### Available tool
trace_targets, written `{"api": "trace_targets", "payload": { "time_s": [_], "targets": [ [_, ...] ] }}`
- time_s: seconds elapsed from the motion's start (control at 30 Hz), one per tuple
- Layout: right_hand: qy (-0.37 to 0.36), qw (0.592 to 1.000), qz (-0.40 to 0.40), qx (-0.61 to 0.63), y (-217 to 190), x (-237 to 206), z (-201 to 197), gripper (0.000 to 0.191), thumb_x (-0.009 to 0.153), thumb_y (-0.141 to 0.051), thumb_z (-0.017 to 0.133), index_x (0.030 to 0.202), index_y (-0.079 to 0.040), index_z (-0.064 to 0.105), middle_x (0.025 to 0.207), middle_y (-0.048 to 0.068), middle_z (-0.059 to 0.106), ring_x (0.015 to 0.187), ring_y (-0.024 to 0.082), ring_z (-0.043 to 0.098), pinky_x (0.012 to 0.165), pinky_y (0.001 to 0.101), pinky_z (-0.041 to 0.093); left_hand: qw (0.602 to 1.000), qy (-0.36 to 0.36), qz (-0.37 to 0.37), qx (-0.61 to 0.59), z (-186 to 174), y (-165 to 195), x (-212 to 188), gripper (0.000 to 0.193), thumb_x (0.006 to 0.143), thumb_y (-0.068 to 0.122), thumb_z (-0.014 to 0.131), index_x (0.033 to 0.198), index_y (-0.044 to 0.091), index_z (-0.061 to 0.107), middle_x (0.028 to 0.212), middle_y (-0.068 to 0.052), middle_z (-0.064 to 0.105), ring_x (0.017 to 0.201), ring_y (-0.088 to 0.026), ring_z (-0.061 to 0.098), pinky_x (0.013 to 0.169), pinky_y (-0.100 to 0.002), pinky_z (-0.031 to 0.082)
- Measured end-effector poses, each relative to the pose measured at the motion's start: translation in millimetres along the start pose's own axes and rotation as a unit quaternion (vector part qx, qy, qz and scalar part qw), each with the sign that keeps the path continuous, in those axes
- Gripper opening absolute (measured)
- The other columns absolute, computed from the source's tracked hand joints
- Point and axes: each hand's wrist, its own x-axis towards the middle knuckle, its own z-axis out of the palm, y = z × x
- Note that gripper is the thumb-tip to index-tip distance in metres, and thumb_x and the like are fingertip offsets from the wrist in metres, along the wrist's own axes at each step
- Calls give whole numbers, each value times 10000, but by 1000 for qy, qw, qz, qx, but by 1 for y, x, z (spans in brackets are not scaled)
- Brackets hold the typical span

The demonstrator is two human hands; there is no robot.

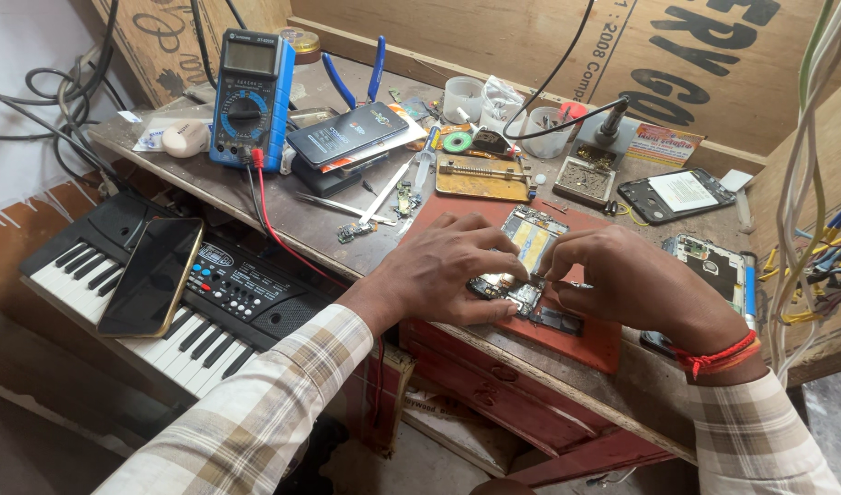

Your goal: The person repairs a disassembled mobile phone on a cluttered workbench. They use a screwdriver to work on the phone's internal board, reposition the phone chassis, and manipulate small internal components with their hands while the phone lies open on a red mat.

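An opened phone [527, 240], back cover off with its yellow battery and circuit board showing, lies on a red mat [596, 341] near the bench's front edge. My left hand [443, 272] rests on the phone's lower left side, fingers pressing on it. My right hand [633, 284], with a red thread at the wrist, touches the phone's right side, fingers bent and pinched at the board. Whether a small tool is between those fingers is hidden.
A blue multimeter [251, 99] with red lead, a dark phone [348, 134], tweezers [330, 206], a metal jig [482, 177], white cups [463, 97], another opened phone [715, 266] and a phone back [677, 194] crowd the bench. A keyboard [191, 316] bearing a phone [152, 276] sits lower left. Loose wires [819, 266] hang right.
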Motion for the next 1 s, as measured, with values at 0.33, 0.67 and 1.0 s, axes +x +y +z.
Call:
{"api": "trace_targets", "payload": {
  "time_s": [0.33, 0.67, 1.0],
  "targets": [
    [63, 998, 27, -6, 11, -5, -3, 134, 752, -86, 800, 870, -69, 741, 741, 65, 747, 569, 180, 711, 527, 346, 551, 1000, 6, 9, -5, 1, -1, 0, 461, 862, 563, 723, 1237, 297, 734, 1205, -26, 686, 1212, -275, 588, 1058, -466, 432],
    [201, 977, 66, 13, 19, -9, 2, 182, 891, -59, 723, 1052, -16, 649, 847, 66, 725, 676, 88, 708, 543, 269, 524, 999, -5, -19, 32, 3, -1, -2, 701, 887, 602, 646, 1515, 322, 511, 1363, -106, 588, 1270, -301, 561, 1086, -486, 430],
    [195, 918, 60, 340, 29, -14, 2, 173, 1047, -90, 649, 1126, 44, 725, 806, 70, 686, 628, 102, 604, 527, 233, 488, 999, -2, -26, 39, 3, -1, -1, 828, 863, 627, 668, 1566, 261, 429, 1443, -144, 545, 1329, -351, 519, 1104, -503, 405]
  ]
}}
